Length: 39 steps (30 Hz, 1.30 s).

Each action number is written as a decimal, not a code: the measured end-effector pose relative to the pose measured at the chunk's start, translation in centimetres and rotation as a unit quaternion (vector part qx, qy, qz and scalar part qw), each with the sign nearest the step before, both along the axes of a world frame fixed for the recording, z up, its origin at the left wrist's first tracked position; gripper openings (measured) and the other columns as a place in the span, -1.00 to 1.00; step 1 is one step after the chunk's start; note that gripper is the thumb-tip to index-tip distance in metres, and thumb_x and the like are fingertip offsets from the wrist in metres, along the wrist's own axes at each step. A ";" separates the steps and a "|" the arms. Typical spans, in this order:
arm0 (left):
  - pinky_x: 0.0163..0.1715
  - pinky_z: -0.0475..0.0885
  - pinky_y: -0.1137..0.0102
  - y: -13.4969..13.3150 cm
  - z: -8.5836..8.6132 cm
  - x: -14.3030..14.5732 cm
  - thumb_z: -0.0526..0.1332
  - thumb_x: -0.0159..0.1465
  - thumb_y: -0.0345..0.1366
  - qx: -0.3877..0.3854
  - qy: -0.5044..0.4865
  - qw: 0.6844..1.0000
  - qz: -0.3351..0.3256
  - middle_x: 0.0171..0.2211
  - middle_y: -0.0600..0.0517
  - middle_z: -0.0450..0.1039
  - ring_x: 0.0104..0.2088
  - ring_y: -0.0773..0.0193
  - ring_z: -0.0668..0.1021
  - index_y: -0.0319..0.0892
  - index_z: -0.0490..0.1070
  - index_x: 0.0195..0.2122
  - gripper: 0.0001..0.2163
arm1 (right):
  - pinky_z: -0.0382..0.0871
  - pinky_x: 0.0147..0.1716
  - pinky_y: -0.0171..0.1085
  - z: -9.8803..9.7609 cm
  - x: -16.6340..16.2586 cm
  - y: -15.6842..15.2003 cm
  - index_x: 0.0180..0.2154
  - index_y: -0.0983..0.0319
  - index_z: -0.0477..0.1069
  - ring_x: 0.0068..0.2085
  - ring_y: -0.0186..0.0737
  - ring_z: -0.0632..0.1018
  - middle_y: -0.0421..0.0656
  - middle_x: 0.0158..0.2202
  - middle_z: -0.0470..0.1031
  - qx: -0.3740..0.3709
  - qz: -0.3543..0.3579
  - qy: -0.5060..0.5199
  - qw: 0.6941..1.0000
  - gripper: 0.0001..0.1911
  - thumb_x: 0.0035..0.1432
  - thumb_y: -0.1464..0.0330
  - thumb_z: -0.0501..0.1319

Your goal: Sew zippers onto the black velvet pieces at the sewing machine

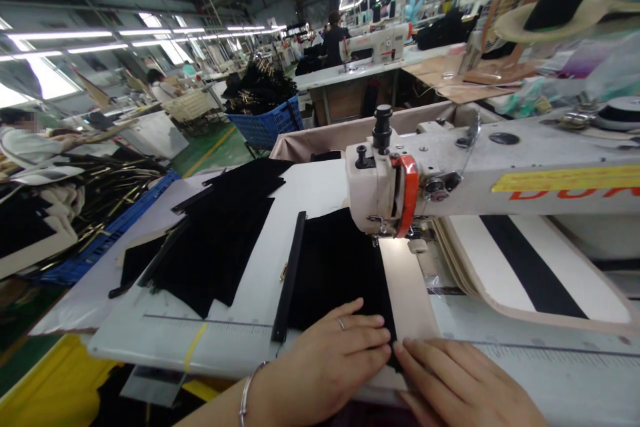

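My left hand rests with outstretched fingers on a black fabric panel, near its right edge. This panel has a dark zipper-like strip along its left side, with a small brass-coloured pull beside it. Against the panel's right edge runs a beige fabric strip, which passes beneath the head of a sewing machine. At the strip's near end my right hand is closed on it, fingertips on top at the seam between beige and black and the thumb lower down.
Left on the table lies a pile of black panels. White-and-black striped pieces with beige edging are stacked under the machine arm. A printed ruler crosses the table front. Filled blue crates stand beyond; several people work farther off.
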<state>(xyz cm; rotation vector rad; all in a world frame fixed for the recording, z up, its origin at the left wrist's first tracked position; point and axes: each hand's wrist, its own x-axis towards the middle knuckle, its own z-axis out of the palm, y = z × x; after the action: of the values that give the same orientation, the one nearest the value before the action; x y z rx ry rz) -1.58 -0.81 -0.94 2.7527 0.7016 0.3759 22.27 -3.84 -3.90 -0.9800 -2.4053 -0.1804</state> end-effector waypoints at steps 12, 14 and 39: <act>0.31 0.09 0.22 3.4 -1.1 0.1 0.04 0.40 -0.38 0.037 0.001 0.999 0.012 0.05 0.06 0.45 0.18 0.28 0.35 -0.19 0.38 0.04 -0.76 | 0.38 -0.14 -0.21 0.1 -0.4 2.2 0.00 0.20 0.41 -0.17 -0.23 0.49 -0.18 -0.15 0.50 -0.050 -0.023 0.024 0.998 -0.69 0.22 0.34 0.14; 0.30 0.10 0.21 4.1 -1.1 0.1 0.04 0.40 -0.39 0.040 0.010 0.999 0.013 0.05 0.06 0.45 0.17 0.28 0.36 -0.19 0.39 0.03 -0.76 | 0.37 -0.12 -0.18 -0.1 -0.4 2.6 0.02 0.19 0.39 -0.15 -0.20 0.49 -0.16 -0.14 0.49 -0.062 -0.029 0.010 0.998 -0.67 0.21 0.33 0.16; 0.09 0.38 0.35 12.7 -1.9 1.2 0.08 0.36 -0.43 0.064 0.008 0.994 0.084 -0.05 0.04 0.49 0.01 0.27 0.48 -0.18 0.46 -0.12 -0.81 | 0.37 -0.13 -0.04 -0.6 -1.5 9.6 0.04 0.27 0.41 -0.12 -0.02 0.48 -0.02 -0.06 0.49 -0.082 -0.109 -0.021 0.990 -0.59 0.20 0.24 0.13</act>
<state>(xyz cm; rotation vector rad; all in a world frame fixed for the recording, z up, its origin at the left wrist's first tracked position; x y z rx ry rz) -0.34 11.91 -2.85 2.8266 0.9474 0.4473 20.81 5.77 -4.50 -1.3287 -2.3765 -0.0827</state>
